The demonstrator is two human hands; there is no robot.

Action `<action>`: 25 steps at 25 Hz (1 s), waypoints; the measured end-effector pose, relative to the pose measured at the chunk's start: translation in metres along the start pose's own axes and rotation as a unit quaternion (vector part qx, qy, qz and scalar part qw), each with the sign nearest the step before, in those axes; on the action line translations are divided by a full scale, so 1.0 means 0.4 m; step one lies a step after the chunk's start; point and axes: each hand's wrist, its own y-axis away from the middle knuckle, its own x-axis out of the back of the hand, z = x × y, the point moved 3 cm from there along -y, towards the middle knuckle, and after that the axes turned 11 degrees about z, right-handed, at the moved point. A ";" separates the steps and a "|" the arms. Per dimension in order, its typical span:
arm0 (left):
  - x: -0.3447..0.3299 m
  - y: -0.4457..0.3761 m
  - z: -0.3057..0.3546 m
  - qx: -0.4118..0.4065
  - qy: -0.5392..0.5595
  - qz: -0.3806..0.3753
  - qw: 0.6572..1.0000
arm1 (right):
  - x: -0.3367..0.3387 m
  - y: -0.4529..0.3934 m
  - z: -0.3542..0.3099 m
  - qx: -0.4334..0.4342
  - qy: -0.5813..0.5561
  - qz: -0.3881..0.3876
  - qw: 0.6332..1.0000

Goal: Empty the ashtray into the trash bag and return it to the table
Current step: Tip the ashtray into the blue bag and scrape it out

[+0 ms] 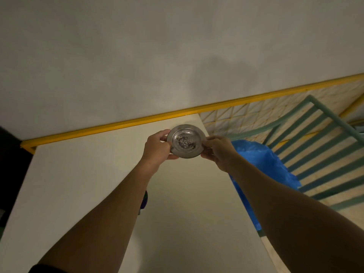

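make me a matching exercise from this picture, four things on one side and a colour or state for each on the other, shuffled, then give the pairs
Things:
1. ashtray
2. trash bag
3. wall rail
4. table

Descriptions:
A. blue, hanging past the table's right edge
B. yellow
C. pale cream top
D. shiny metal, held at its rim by the left hand and right hand, dark ash specks inside

Pairs: 1-D, 2-A, 3-B, 4-C

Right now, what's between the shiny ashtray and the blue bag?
In the head view, the right hand sits there, gripping the ashtray on the side toward the blue trash bag. The left hand holds the opposite side.
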 end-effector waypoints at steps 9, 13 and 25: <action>-0.355 0.032 -0.060 0.011 -0.042 -0.071 0.997 | 0.330 -0.107 0.091 -0.043 -0.035 0.075 0.996; -0.479 0.032 -0.100 0.000 -0.068 -0.099 0.993 | 0.444 -0.142 0.140 -0.055 -0.052 0.102 0.992; -0.671 0.007 -0.275 -0.185 -0.297 -0.109 0.930 | 0.649 -0.242 0.304 -0.084 -0.070 0.170 0.979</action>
